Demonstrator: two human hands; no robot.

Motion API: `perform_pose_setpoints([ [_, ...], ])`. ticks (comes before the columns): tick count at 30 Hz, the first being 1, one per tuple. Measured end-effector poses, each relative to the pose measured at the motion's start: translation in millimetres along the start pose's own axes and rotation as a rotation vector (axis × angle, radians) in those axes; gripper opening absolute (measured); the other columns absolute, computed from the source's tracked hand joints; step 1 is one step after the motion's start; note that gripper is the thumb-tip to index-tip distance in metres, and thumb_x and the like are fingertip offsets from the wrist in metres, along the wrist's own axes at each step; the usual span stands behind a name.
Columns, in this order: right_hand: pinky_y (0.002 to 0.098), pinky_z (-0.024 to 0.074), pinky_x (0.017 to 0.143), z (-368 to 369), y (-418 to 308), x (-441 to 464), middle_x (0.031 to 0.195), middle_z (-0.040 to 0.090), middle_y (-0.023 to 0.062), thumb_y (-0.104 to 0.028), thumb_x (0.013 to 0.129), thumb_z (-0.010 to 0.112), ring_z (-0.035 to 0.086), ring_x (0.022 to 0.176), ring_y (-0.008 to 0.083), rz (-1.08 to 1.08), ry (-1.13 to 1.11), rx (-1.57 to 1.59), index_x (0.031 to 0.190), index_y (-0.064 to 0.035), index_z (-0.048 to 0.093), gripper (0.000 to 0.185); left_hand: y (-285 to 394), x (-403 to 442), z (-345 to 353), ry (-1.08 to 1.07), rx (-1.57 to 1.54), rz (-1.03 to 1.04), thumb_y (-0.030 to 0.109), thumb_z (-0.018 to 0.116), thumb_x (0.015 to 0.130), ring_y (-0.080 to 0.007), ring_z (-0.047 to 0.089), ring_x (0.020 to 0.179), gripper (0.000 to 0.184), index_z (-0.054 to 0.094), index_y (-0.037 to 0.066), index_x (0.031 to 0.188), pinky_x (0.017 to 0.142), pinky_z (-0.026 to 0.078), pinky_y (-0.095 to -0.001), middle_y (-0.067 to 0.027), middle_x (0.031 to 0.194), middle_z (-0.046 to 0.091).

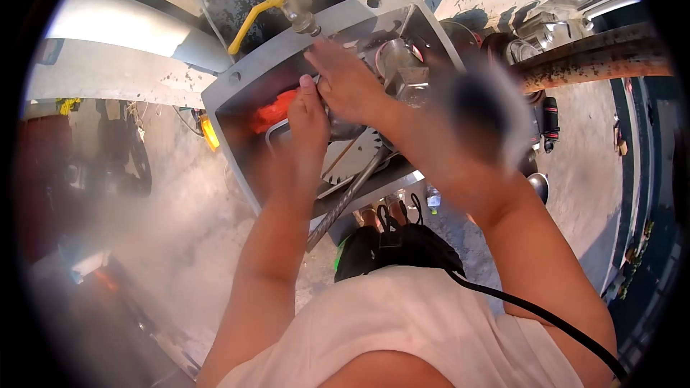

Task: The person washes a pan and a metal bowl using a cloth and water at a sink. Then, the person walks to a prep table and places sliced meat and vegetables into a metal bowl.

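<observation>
Both my hands are over a grey sink (233, 165), below a metal tap (305, 23) with a yellow lever. My left hand (309, 118) has its thumb up; its fingers curl out of sight beside a rounded metal surface (346, 131), and what they grip is hidden. My right hand (348, 85) reaches across with fingers stretched out just under the spout, holding nothing visible. Left of my hands lies a crumpled orange-red thing (273, 111) next to a metal tray edge (276, 129). Below them is a pale disc with a notched edge (357, 158).
A long metal rod (345, 205) leans over the sink's near edge. Metal cups or pots (397, 57) crowd its right side. A rusty pipe (596, 61) crosses at the right. A black cable (546, 307) runs over my shirt. A blurred smudge covers my right forearm.
</observation>
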State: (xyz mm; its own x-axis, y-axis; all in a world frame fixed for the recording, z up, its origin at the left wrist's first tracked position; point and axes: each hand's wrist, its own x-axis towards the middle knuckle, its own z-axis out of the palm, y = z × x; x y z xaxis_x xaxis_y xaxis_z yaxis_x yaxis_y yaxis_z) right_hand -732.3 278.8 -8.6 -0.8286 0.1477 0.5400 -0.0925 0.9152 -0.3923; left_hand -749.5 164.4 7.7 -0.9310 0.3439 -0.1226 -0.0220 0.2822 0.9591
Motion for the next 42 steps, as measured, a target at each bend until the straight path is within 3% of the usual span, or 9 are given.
perform_pose_setpoints([
  [4,0.0344,0.0434,0.093,-3,19,15,0.122,0.055,0.0158,-0.025,0.087,0.045,0.051,0.115,0.0251,0.023,-0.033,0.013,0.124,-0.0112,0.054,0.040,-6,1,-13,0.008,0.008,0.101,0.049,0.030,0.097,-0.0156,0.054,0.082,0.062,0.061,-0.005,0.095,0.078,0.042,-0.0287,-0.0101,0.088,0.062],
  [9,0.0261,0.0388,0.094,-34,67,30,0.119,0.057,0.0061,-0.027,0.093,0.041,0.053,0.108,0.0142,1.124,-0.425,1.409,0.125,-0.0111,0.054,0.039,17,8,-24,0.010,-0.640,-0.259,0.050,0.029,0.097,-0.0230,0.051,0.110,0.058,0.046,0.002,0.126,0.096,0.040,-0.0349,-0.0109,0.123,0.052],
  [14,0.0278,0.0347,0.099,-6,34,-11,0.127,0.052,0.0109,-0.022,0.094,0.038,0.047,0.119,0.0184,0.956,0.132,1.464,0.127,-0.0045,0.051,0.039,19,15,-18,0.148,-1.131,-0.439,0.048,0.023,0.097,-0.0270,0.047,0.118,0.059,0.044,0.003,0.128,0.101,0.037,-0.0413,-0.0117,0.131,0.047],
  [17,0.0337,0.0295,0.105,-3,-17,-33,0.136,0.040,0.0172,-0.012,0.092,0.035,0.036,0.128,0.0314,0.478,0.439,0.555,0.128,-0.0038,0.047,0.039,17,17,-15,0.221,-1.121,-0.429,0.048,0.022,0.098,-0.0267,0.047,0.119,0.058,0.043,0.004,0.129,0.102,0.037,-0.0405,-0.0108,0.131,0.047],
  [23,0.0345,0.0343,0.102,-12,-42,-1,0.124,0.053,0.0100,-0.015,0.085,0.046,0.043,0.122,0.0290,-0.243,0.035,0.020,0.119,-0.0044,0.054,0.036,-1,17,-11,0.070,-0.932,-0.292,0.044,0.024,0.098,-0.0269,0.047,0.119,0.053,0.042,0.005,0.129,0.099,0.039,-0.0429,-0.0098,0.132,0.045],
  [28,0.0322,0.0375,0.099,-3,28,44,0.124,0.055,0.0101,-0.023,0.086,0.046,0.049,0.117,0.0261,0.314,-0.453,0.260,0.117,-0.0053,0.057,0.037,21,1,-6,0.089,-0.946,-0.371,0.042,0.027,0.098,-0.0257,0.050,0.115,0.050,0.045,0.004,0.126,0.098,0.041,-0.0407,-0.0098,0.126,0.050],
  [34,0.0338,0.0368,0.100,-5,-20,-29,0.124,0.053,0.0145,-0.030,0.093,0.037,0.046,0.118,0.0300,0.175,0.086,0.290,0.124,-0.0064,0.052,0.042,-6,12,-17,0.211,-1.058,-0.508,0.044,0.027,0.098,-0.0262,0.052,0.111,0.051,0.049,0.004,0.122,0.096,0.042,-0.0413,-0.0110,0.122,0.054],
  [38,0.0353,0.0357,0.101,-13,-14,-4,0.127,0.050,0.0179,-0.029,0.093,0.041,0.045,0.119,0.0317,-0.080,-0.166,0.255,0.125,-0.0047,0.051,0.042,8,-6,-14,0.206,-1.025,-0.529,0.046,0.026,0.098,-0.0271,0.054,0.108,0.053,0.051,0.004,0.120,0.096,0.042,-0.0410,-0.0126,0.119,0.056],
  [42,0.0391,0.0350,0.101,7,47,-8,0.131,0.048,0.0131,-0.028,0.091,0.046,0.045,0.120,0.0312,0.435,-0.256,0.630,0.124,-0.0047,0.052,0.041,15,-8,-26,0.071,-0.997,-0.422,0.043,0.029,0.098,-0.0257,0.051,0.113,0.051,0.047,0.004,0.124,0.095,0.042,-0.0405,-0.0107,0.125,0.051],
])
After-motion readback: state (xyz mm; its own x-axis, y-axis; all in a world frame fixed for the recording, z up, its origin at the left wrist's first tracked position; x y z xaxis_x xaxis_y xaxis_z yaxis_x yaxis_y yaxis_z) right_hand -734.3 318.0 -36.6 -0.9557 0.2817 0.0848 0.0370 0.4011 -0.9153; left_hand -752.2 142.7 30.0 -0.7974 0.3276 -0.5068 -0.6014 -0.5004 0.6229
